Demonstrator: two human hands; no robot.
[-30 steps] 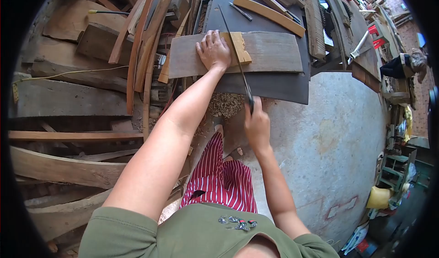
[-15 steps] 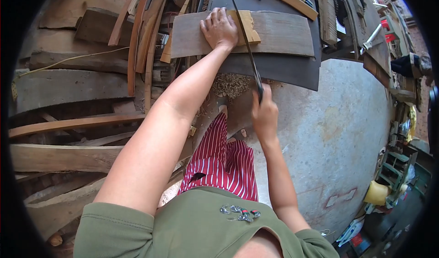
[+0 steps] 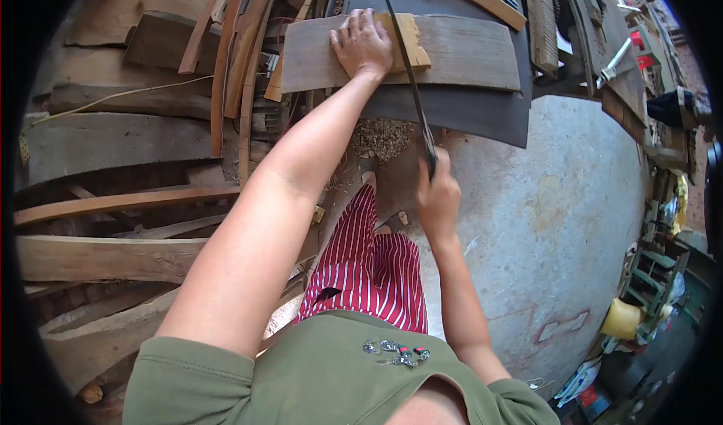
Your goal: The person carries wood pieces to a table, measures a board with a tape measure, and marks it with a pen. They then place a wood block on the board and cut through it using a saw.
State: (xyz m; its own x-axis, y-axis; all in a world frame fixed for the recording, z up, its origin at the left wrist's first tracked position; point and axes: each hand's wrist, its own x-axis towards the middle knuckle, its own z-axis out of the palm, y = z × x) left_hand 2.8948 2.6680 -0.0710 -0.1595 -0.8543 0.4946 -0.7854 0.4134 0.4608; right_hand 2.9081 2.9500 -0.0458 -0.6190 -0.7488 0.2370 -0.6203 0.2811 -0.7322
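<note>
My right hand (image 3: 439, 194) is wrapped round the dark handle of a handsaw (image 3: 410, 71), its long narrow blade pointing away from me. The blade crosses over a small yellowish wood block (image 3: 413, 45). That block lies on a wide, grey-brown board (image 3: 474, 54). My left hand (image 3: 363, 45) rests flat with fingers stretched, pressing on the board and the block's left side, just left of the blade. Under the board is a dark flat work surface (image 3: 482, 116).
Stacked planks (image 3: 113, 255) and long wood strips fill the left side. Wood shavings (image 3: 382, 137) lie on the floor below the work surface. To the right is a concrete floor (image 3: 557, 222), with a yellow container (image 3: 623, 318) and a green rack (image 3: 654, 278) at its edge.
My right hand and the saw have shifted slightly toward me along the blade's line. My left hand stays in place on the board and block.
</note>
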